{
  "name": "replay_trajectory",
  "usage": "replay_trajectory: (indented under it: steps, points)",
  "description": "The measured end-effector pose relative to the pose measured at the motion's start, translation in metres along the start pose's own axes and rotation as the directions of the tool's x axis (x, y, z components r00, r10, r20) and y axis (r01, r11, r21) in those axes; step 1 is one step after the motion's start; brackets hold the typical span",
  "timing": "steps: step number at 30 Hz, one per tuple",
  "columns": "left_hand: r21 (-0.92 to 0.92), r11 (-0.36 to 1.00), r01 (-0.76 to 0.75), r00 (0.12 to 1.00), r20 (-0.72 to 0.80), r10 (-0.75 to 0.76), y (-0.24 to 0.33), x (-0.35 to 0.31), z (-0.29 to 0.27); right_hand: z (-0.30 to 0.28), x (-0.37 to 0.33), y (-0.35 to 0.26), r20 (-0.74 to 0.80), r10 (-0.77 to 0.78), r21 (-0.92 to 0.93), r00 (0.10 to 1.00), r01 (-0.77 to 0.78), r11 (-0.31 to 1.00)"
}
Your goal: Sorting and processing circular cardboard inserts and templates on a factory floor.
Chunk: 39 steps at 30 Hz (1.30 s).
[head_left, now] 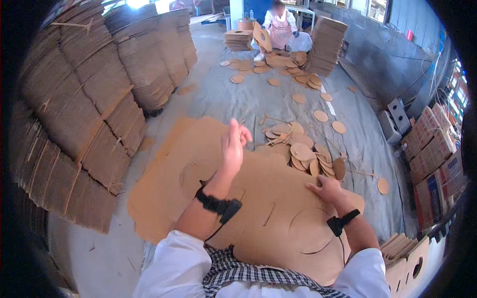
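So there's a big cardboard sheet [283,186] right in front of the person, reaching back to the apron. Left hand [232,149] is up above it, grip partly curled, can't tell if anything's in there. Right hand [328,189] is down at the far edge, fingers bent, can't tell if it's pinching. Loose cardboard discs [301,151] are piled just beyond.

no wording or number can be read. the stacked brown cardboard cartons [425,126] by the right wall seem to bear small printed marks, and a lower brown carton with bluish patches [451,173] does too, but the fisheye rim leaves them too small and blurred to make out.
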<state>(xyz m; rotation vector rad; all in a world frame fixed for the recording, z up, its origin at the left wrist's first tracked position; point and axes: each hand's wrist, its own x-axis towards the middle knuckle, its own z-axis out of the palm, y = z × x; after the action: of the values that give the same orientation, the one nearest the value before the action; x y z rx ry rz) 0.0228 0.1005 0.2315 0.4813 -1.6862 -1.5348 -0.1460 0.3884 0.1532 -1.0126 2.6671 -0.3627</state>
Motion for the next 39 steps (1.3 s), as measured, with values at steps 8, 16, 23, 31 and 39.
replay_trajectory:
  steps: [8,16,23,31,39]
  points:
    - [-0.59,0.704,0.396,0.812,0.582,0.031,0.062,-0.054,0.027,-0.019,0.039,-0.03,0.022,-0.19,-0.076,0.982,0.191,0.979]
    - [-0.292,0.952,0.097,0.777,0.62,0.111,-0.018,-0.182,0.118,0.012,0.033,-0.006,0.114,-0.114,-0.139,0.987,0.129,0.982]
    - [-0.349,0.868,0.353,0.613,0.787,0.067,0.076,-0.143,0.098,-0.01,0.013,-0.018,0.071,-0.136,-0.034,0.988,0.139,0.99]
    - [-0.045,0.942,0.333,0.509,0.849,-0.139,-0.024,-0.172,0.139,-0.008,0.035,-0.012,0.023,-0.117,-0.153,0.993,0.119,0.981]
    - [-0.261,0.959,0.114,0.859,0.51,0.037,-0.002,-0.131,0.077,0.016,0.006,-0.007,0.013,-0.03,-0.128,0.999,0.032,0.991]
